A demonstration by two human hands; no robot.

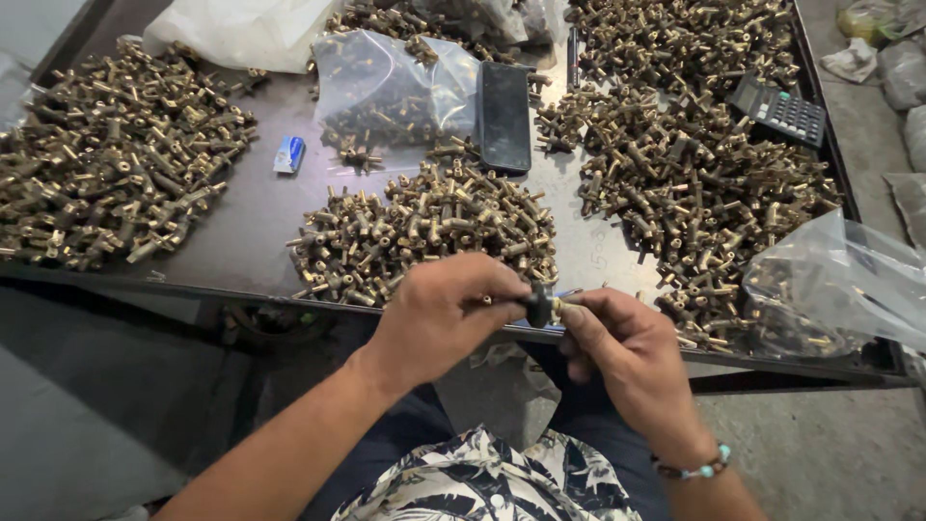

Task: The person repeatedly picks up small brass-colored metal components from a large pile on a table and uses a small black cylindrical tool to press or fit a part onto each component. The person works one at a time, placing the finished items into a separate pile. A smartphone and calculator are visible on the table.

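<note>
Both hands meet just below the near edge of the dark surface, at about 6 o'clock in the view. The left hand has its grip closed, fingers curled around something almost wholly hidden in the fist; only a small brass end shows beside the thumb. The right hand pinches with thumb and forefinger a small black part with a brass stub at its side, held between the two hands. Whether the left hand also touches this part is hard to tell, since the fingers cover the join.

Directly above the hands, at 12 o'clock from them, lies a middle heap of brass fittings. A larger left heap sits at 10 o'clock, cut off by the frame's edge. A right heap spreads at 2 o'clock, running out of view at the top. A black phone lies face up beyond the middle heap, beside a clear plastic bag with fittings dimly seen inside. A black calculator rests on the right heap. Another clear bag at 3 o'clock blurs its contents. A small blue-and-white object, too small to identify, lies at 11 o'clock.
</note>
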